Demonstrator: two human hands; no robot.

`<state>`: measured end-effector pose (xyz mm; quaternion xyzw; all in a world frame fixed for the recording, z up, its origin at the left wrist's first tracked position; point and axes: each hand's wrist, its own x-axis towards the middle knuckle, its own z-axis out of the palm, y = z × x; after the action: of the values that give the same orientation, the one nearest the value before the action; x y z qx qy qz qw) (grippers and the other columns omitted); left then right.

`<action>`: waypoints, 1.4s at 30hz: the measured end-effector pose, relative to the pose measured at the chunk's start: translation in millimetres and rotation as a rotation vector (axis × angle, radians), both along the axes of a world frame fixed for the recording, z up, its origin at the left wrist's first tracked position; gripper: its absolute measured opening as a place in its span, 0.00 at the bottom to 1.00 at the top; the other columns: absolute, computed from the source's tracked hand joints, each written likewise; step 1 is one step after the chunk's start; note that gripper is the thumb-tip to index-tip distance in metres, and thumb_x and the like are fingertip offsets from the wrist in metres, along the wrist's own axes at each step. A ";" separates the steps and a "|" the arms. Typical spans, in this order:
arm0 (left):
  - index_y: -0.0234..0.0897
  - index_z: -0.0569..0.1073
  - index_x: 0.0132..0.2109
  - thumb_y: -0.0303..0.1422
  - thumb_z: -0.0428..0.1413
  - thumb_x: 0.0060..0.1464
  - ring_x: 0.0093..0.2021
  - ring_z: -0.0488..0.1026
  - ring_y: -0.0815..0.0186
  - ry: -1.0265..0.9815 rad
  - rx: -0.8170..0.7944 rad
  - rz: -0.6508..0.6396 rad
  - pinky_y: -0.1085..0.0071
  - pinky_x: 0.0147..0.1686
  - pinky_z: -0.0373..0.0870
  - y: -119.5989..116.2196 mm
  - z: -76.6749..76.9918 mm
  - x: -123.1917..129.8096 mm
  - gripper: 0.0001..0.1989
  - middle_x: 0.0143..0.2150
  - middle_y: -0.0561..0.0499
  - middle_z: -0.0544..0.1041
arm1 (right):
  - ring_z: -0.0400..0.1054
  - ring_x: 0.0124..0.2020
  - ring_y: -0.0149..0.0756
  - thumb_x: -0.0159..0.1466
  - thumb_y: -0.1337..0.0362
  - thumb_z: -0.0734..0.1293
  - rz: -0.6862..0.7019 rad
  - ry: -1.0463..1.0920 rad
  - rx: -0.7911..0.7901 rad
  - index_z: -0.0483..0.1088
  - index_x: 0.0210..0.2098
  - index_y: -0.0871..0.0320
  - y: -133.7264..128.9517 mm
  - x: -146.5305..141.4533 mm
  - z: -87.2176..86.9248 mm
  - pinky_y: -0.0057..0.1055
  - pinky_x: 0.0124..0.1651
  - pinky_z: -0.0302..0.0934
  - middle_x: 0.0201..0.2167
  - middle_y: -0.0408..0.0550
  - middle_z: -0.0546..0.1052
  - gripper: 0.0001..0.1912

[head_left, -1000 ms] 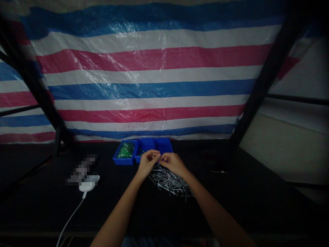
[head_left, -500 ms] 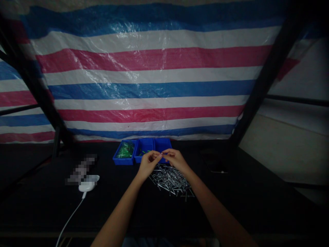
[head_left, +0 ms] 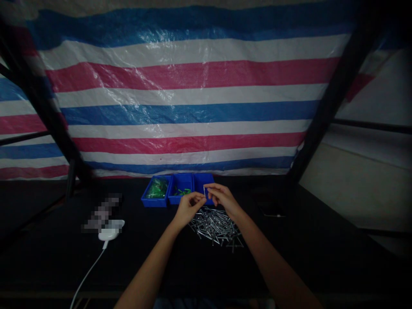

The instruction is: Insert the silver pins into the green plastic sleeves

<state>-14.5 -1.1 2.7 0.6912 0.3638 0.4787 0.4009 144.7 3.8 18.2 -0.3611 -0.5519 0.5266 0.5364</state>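
Steel nail [head_left: 204,192] stands nearly upright, pinched between the thumb and fingertips of the right hand [head_left: 223,199], just in front of the right-most bin. The left hand [head_left: 189,209] is curled just beside it, the two hands close but apart; its fingers hide whatever they may hold, so the view cannot settle whether it grips anything. Directly below both hands lies a loose pile of steel nails [head_left: 215,228], scattered at all angles on a black tabletop [head_left: 64,257].

Beyond the hands, three blue plastic bins stand side by side. The left bin [head_left: 148,201] holds a green plastic bag [head_left: 157,188], the middle bin [head_left: 170,191] holds small green pieces [head_left: 182,192], and the contents of the right bin [head_left: 209,182] are hidden.

To the left on the table sit a pixelated object [head_left: 102,211] and a white charger [head_left: 108,234] with its white cable [head_left: 87,269]. A dark flat object [head_left: 272,210] lies to the right. Black metal posts [head_left: 337,96] stand before a striped blue, white and pink tarpaulin [head_left: 183,112].
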 end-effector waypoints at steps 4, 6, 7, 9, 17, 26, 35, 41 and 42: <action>0.32 0.75 0.35 0.39 0.59 0.47 0.29 0.69 0.69 -0.004 0.005 -0.008 0.73 0.31 0.64 1.1 -0.3 -0.8 0.13 0.30 0.49 0.75 | 0.54 0.14 0.21 0.52 0.57 0.67 0.001 0.020 0.005 0.74 0.35 0.60 -1.1 -0.3 1.3 0.22 0.17 0.46 0.19 0.40 0.68 0.15; 0.32 0.74 0.35 0.38 0.58 0.48 0.29 0.69 0.69 -0.008 0.005 -0.017 0.73 0.32 0.64 1.7 -0.4 -1.2 0.13 0.30 0.49 0.75 | 0.55 0.14 0.22 0.51 0.57 0.67 0.003 0.013 0.005 0.74 0.34 0.60 -0.7 -0.6 1.2 0.22 0.17 0.46 0.19 0.40 0.68 0.15; 0.32 0.74 0.35 0.38 0.58 0.48 0.29 0.69 0.69 -0.007 0.003 -0.022 0.73 0.32 0.64 1.9 -0.5 -1.4 0.12 0.29 0.49 0.75 | 0.55 0.14 0.22 0.51 0.56 0.68 0.005 0.009 0.008 0.74 0.34 0.60 -0.4 -0.7 1.1 0.22 0.17 0.46 0.19 0.40 0.68 0.15; 0.32 0.74 0.35 0.38 0.58 0.48 0.29 0.69 0.69 -0.002 -0.004 -0.027 0.73 0.32 0.64 2.1 -0.6 -1.7 0.12 0.29 0.49 0.74 | 0.55 0.14 0.22 0.51 0.56 0.68 0.008 0.008 0.012 0.74 0.34 0.60 0.3 -0.7 0.7 0.23 0.17 0.46 0.19 0.40 0.69 0.15; 0.31 0.73 0.34 0.38 0.58 0.48 0.28 0.68 0.70 0.017 -0.017 -0.012 0.74 0.31 0.63 0.3 1.9 -1.0 0.12 0.28 0.50 0.74 | 0.54 0.13 0.21 0.51 0.53 0.68 0.004 0.003 0.016 0.73 0.33 0.61 0.3 -0.9 1.0 0.23 0.17 0.45 0.19 0.40 0.69 0.17; 0.32 0.73 0.35 0.39 0.55 0.51 0.29 0.68 0.69 0.127 0.055 0.034 0.74 0.30 0.63 3.7 0.6 -3.2 0.13 0.29 0.49 0.74 | 0.54 0.13 0.21 0.50 0.54 0.70 -0.014 -0.041 0.072 0.72 0.28 0.62 -2.6 -2.7 4.7 0.22 0.16 0.46 0.17 0.40 0.69 0.15; 0.38 0.71 0.42 0.38 0.53 0.53 0.39 0.69 0.64 0.332 0.440 0.587 0.68 0.41 0.66 -30.4 33.0 -73.1 0.12 0.40 0.48 0.72 | 0.60 0.18 0.27 0.54 0.54 0.66 -0.324 -0.264 0.235 0.73 0.29 0.61 7.3 7.9 -5.4 0.24 0.21 0.53 0.24 0.46 0.75 0.14; 0.36 0.71 0.47 0.44 0.48 0.53 0.48 0.65 0.54 0.833 0.316 1.010 0.58 0.49 0.60 -17.2 42.9 -213.5 0.20 0.46 0.44 0.70 | 0.65 0.22 0.30 0.56 0.59 0.64 -0.461 -0.696 0.324 0.74 0.31 0.55 -0.2 4.6 -5.1 0.26 0.27 0.55 0.27 0.43 0.77 0.09; 0.37 0.70 0.49 0.46 0.47 0.52 0.50 0.64 0.52 0.928 0.219 1.018 0.56 0.49 0.61 -12.9 40.5 -233.0 0.23 0.48 0.43 0.69 | 0.65 0.23 0.30 0.57 0.59 0.64 -0.469 -0.750 0.325 0.74 0.31 0.54 -1.9 3.4 -4.6 0.26 0.27 0.55 0.28 0.42 0.77 0.09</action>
<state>-247.5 -13.9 43.2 0.6044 0.7258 0.2962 -0.1424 148.2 1.9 13.6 -0.5525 -0.6865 0.1314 0.4542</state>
